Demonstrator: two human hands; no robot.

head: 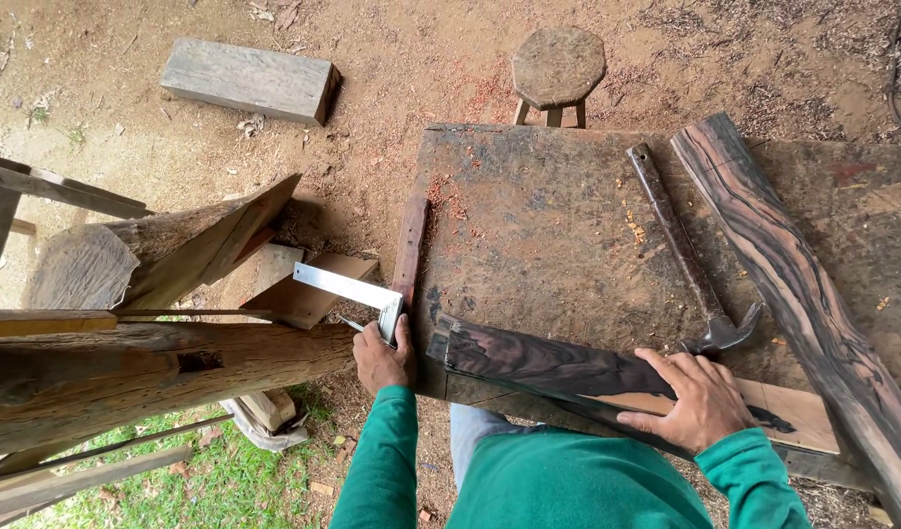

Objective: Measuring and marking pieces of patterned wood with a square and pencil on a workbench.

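- A claw hammer with a dark, worn wooden handle lies diagonally on the dark, stained wooden worktop, its metal head toward the near edge.
- A long dark-striped hardwood plank rests slantwise along the worktop's right side.
- A small octagonal wooden stool stands on the reddish dirt beyond the worktop's far edge.
- A grey rectangular timber block lies on the ground, well apart from the stool.
- Rough split logs and weathered boards are stacked at the left, above a patch of grass.
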